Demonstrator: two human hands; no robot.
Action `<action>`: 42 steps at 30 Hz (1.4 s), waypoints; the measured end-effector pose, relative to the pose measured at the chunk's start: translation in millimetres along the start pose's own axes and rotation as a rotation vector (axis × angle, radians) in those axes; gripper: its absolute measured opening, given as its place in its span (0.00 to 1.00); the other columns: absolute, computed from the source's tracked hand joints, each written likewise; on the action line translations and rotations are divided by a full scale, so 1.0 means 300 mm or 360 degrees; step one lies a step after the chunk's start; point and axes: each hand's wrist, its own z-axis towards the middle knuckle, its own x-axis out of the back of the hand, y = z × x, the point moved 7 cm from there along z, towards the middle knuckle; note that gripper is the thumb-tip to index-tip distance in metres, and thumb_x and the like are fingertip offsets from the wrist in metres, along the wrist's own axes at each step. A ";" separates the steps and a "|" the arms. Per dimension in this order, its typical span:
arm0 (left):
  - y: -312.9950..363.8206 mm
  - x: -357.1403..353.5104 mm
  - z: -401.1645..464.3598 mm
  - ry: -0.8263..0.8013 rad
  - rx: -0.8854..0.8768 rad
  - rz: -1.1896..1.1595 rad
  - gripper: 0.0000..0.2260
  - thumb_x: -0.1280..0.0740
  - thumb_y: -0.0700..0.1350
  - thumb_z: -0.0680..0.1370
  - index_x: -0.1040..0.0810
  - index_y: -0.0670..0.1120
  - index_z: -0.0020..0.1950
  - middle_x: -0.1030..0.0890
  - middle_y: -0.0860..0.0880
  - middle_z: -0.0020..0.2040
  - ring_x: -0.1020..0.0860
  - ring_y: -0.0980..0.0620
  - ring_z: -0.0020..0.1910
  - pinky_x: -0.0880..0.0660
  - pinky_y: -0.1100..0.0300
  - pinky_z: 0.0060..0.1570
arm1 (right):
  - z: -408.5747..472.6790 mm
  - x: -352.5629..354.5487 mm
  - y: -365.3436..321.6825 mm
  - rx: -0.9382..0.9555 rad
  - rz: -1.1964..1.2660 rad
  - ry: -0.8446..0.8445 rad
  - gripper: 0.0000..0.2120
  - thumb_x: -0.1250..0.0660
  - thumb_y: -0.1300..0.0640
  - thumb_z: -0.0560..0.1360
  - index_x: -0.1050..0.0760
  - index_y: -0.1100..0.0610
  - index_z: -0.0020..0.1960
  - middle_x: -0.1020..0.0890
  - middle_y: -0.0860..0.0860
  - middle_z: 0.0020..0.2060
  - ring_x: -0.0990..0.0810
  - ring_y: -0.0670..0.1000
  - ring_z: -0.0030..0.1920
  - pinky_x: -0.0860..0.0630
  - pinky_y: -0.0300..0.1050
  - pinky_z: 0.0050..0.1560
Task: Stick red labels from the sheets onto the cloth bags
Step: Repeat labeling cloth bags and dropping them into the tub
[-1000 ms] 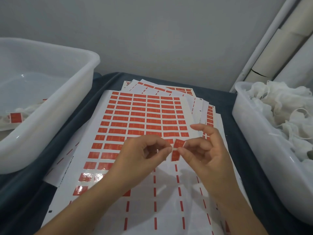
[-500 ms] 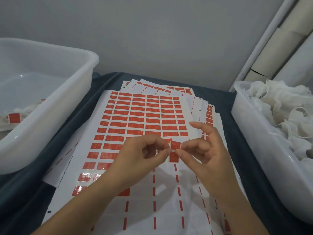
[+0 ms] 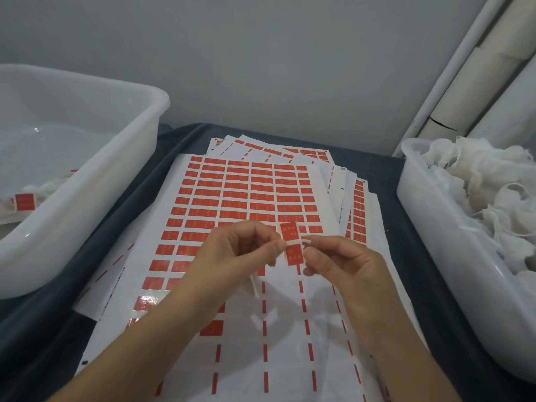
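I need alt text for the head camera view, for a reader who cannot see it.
Two hands, left hand and right hand, pinch one red label above a top sheet of red labels, partly peeled. A left tub holds a labelled bag; a right tub holds white cloth bags.

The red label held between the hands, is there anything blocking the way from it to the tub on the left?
Nothing visible does. The red label is pinched above the sheets by the left hand and right hand; only that tub's raised rim must be cleared.
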 end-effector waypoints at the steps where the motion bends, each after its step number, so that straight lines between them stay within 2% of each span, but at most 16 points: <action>1: -0.001 -0.003 0.000 -0.0010 -0.0013 0.0012 0.07 0.32 0.54 0.62 0.20 0.51 0.32 0.21 0.54 0.29 0.23 0.60 0.30 0.29 0.75 0.31 | -0.001 0.003 0.001 0.0001 0.0005 0.0014 0.11 0.32 0.48 0.60 0.22 0.47 0.42 0.17 0.34 0.37 0.18 0.40 0.40 0.28 0.24 0.35; 8: 0.001 -0.018 -0.009 -0.0074 -0.0071 0.0068 0.06 0.32 0.55 0.62 0.19 0.57 0.35 0.20 0.55 0.30 0.22 0.59 0.32 0.28 0.74 0.32 | -0.009 0.007 -0.004 0.0049 0.0010 0.0082 0.09 0.32 0.48 0.61 0.22 0.48 0.41 0.17 0.37 0.37 0.18 0.42 0.38 0.28 0.24 0.35; 13: 0.021 -0.024 -0.014 -0.0045 -0.0145 0.0210 0.04 0.32 0.55 0.63 0.20 0.58 0.30 0.19 0.60 0.31 0.21 0.62 0.34 0.29 0.76 0.32 | -0.009 0.020 -0.004 0.0045 -0.0009 0.0145 0.10 0.34 0.47 0.62 0.22 0.49 0.41 0.17 0.39 0.36 0.19 0.40 0.38 0.29 0.22 0.34; 14: 0.033 -0.023 -0.018 0.0002 -0.0226 0.0317 0.03 0.33 0.57 0.63 0.21 0.61 0.33 0.20 0.63 0.32 0.21 0.63 0.36 0.29 0.77 0.32 | -0.008 0.026 -0.002 0.0038 -0.0002 0.0158 0.10 0.34 0.47 0.62 0.22 0.50 0.41 0.17 0.39 0.36 0.19 0.40 0.38 0.30 0.22 0.33; 16: 0.066 -0.019 -0.031 0.0140 -0.0465 0.0589 0.09 0.35 0.62 0.64 0.25 0.64 0.42 0.22 0.66 0.32 0.22 0.63 0.38 0.30 0.78 0.33 | -0.007 0.032 0.005 0.0008 0.0001 0.0169 0.11 0.34 0.46 0.62 0.21 0.50 0.41 0.17 0.40 0.35 0.19 0.40 0.38 0.30 0.21 0.33; 19: 0.113 -0.024 -0.062 0.0322 -0.0918 0.0983 0.15 0.35 0.60 0.69 0.29 0.59 0.54 0.27 0.64 0.40 0.27 0.57 0.33 0.33 0.80 0.29 | -0.007 0.027 0.013 -0.0023 -0.0019 0.0139 0.13 0.34 0.45 0.62 0.21 0.50 0.42 0.17 0.39 0.34 0.19 0.39 0.39 0.31 0.19 0.33; 22: 0.116 -0.052 -0.094 0.0354 -0.1233 0.1302 0.14 0.36 0.53 0.71 0.28 0.53 0.55 0.22 0.50 0.42 0.31 0.56 0.38 0.35 0.81 0.35 | -0.009 0.015 -0.001 0.0021 -0.0085 0.0086 0.11 0.35 0.45 0.62 0.21 0.48 0.41 0.18 0.38 0.33 0.19 0.39 0.39 0.31 0.19 0.35; 25: 0.106 -0.054 -0.102 0.0343 -0.1284 0.1346 0.13 0.37 0.50 0.71 0.19 0.51 0.52 0.22 0.47 0.38 0.30 0.55 0.38 0.33 0.76 0.33 | -0.014 0.010 -0.022 0.0150 -0.0223 0.0078 0.06 0.34 0.46 0.63 0.23 0.45 0.38 0.19 0.34 0.33 0.20 0.37 0.40 0.30 0.20 0.36; 28: 0.094 -0.057 -0.097 0.0293 -0.1252 0.1384 0.12 0.35 0.48 0.71 0.17 0.46 0.50 0.23 0.47 0.36 0.32 0.61 0.35 0.34 0.76 0.32 | -0.021 0.016 -0.038 0.0292 -0.0358 0.0129 0.03 0.34 0.46 0.64 0.24 0.43 0.37 0.19 0.34 0.37 0.20 0.38 0.42 0.29 0.22 0.40; 30: 0.087 -0.060 -0.094 0.0277 -0.1252 0.1380 0.11 0.35 0.47 0.71 0.16 0.46 0.49 0.23 0.47 0.36 0.32 0.60 0.34 0.35 0.77 0.32 | -0.025 0.020 -0.050 0.0394 -0.0467 0.0180 0.02 0.34 0.45 0.66 0.25 0.40 0.37 0.19 0.35 0.36 0.21 0.37 0.44 0.29 0.22 0.42; 32: 0.086 -0.066 -0.094 0.0265 -0.1276 0.1359 0.11 0.34 0.46 0.70 0.16 0.45 0.47 0.23 0.48 0.35 0.31 0.61 0.33 0.33 0.75 0.29 | -0.038 0.024 -0.073 0.0547 -0.0629 0.0264 0.02 0.34 0.42 0.67 0.27 0.38 0.39 0.22 0.32 0.35 0.23 0.35 0.46 0.30 0.21 0.44; 34: 0.092 -0.058 -0.088 0.0266 -0.1226 0.1214 0.10 0.33 0.48 0.71 0.16 0.46 0.47 0.24 0.53 0.35 0.30 0.62 0.33 0.32 0.76 0.29 | -0.047 0.044 -0.083 0.0567 -0.0595 0.0373 0.02 0.34 0.44 0.67 0.27 0.39 0.39 0.21 0.32 0.36 0.23 0.34 0.47 0.30 0.20 0.44; 36: 0.094 -0.018 -0.071 0.0321 -0.0954 0.0807 0.09 0.31 0.56 0.69 0.18 0.56 0.46 0.26 0.60 0.34 0.28 0.60 0.35 0.32 0.76 0.29 | -0.047 0.070 -0.073 0.0436 -0.0292 0.0450 0.05 0.31 0.45 0.68 0.25 0.44 0.41 0.19 0.33 0.40 0.21 0.38 0.48 0.29 0.22 0.43; 38: 0.063 0.015 -0.045 0.0325 -0.0491 0.0246 0.08 0.31 0.60 0.61 0.18 0.64 0.38 0.25 0.56 0.31 0.27 0.60 0.36 0.29 0.73 0.30 | -0.039 0.063 -0.049 0.0262 0.0002 0.0387 0.11 0.29 0.45 0.66 0.25 0.48 0.45 0.19 0.36 0.44 0.20 0.40 0.48 0.27 0.25 0.42; 40: 0.023 0.019 -0.032 0.0296 -0.0150 -0.0111 0.10 0.32 0.60 0.56 0.16 0.60 0.33 0.23 0.56 0.31 0.27 0.61 0.31 0.29 0.71 0.28 | -0.033 0.022 -0.031 0.0139 0.0142 0.0239 0.14 0.31 0.46 0.63 0.25 0.50 0.46 0.18 0.37 0.44 0.19 0.40 0.48 0.27 0.25 0.42; 42: 0.006 0.014 -0.032 0.0272 0.0006 -0.0282 0.13 0.30 0.58 0.55 0.15 0.55 0.34 0.24 0.55 0.29 0.29 0.60 0.27 0.31 0.69 0.24 | -0.033 -0.020 -0.015 0.0069 0.0229 0.0133 0.15 0.31 0.46 0.61 0.24 0.50 0.45 0.17 0.38 0.43 0.18 0.41 0.47 0.26 0.25 0.42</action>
